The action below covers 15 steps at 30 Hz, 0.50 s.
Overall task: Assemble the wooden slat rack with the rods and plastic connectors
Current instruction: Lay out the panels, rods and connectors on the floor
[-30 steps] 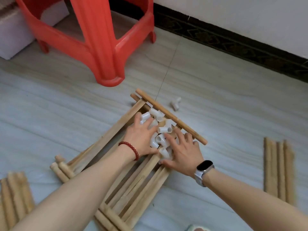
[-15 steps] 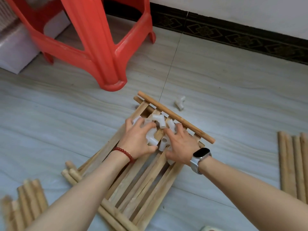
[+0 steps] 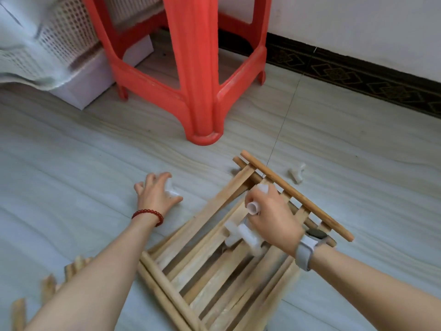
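A stack of wooden slat panels (image 3: 214,278) lies on the floor with a loose rod (image 3: 296,194) across its far end. My left hand (image 3: 156,195) is out on the floor left of the panels, its fingers curled over white plastic connectors (image 3: 170,191). Above the panels, my right hand (image 3: 272,213) grips several white connectors; one tube end (image 3: 253,207) pokes out by the thumb. Two more connectors (image 3: 241,236) show below that hand over the slats. A single connector (image 3: 297,174) lies on the floor beyond the rod.
A red plastic stool (image 3: 198,75) stands just beyond the panels. A white box (image 3: 95,75) and a mesh basket under cloth sit at the far left. Short wooden rods (image 3: 47,290) lie at the lower left. A dark patterned skirting runs along the wall.
Both hands scooped connectors off the slat panels. My left hand carried its share left onto the floor; my right hand lifted its handful above the slats. The camera tilted up.
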Available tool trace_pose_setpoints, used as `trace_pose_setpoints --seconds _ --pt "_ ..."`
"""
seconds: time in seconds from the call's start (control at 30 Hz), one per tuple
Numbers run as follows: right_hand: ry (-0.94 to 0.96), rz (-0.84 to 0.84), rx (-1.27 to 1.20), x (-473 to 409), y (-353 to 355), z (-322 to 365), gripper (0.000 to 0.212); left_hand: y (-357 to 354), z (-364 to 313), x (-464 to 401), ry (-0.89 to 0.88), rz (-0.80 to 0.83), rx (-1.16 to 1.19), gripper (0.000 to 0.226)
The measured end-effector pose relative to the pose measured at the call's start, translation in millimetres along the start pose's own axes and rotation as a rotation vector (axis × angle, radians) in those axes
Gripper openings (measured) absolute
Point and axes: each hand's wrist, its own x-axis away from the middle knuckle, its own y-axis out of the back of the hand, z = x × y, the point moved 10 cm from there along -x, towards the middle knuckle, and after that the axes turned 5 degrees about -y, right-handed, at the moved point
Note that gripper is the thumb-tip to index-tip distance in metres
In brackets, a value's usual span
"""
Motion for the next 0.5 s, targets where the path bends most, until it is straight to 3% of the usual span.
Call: trace_pose_setpoints --seconds 0.1,0.17,0.3,0.4,0.5 --pt "-0.059 -0.024 -0.256 -41 -16 37 0.016 -2 19 -2 0.002 0.033 -0.042 0.068" --pt "-0.069 -0.017 -0.282 -71 -38 58 0.021 7 26 2 -0.027 -0.012 -0.014 0.066" --pt "-0.052 0.155 -0.248 -109 -96 77 0.034 34 33 15 -0.1 -0.196 0.045 0.05" --pt "0.05 0.303 -0.058 -107 -121 86 0.052 46 29 26 -0.197 -0.307 0.079 0.058" --pt "0.192 0.242 0.015 -94 -92 87 0.042 52 6 40 -0.336 -0.395 0.132 0.049"
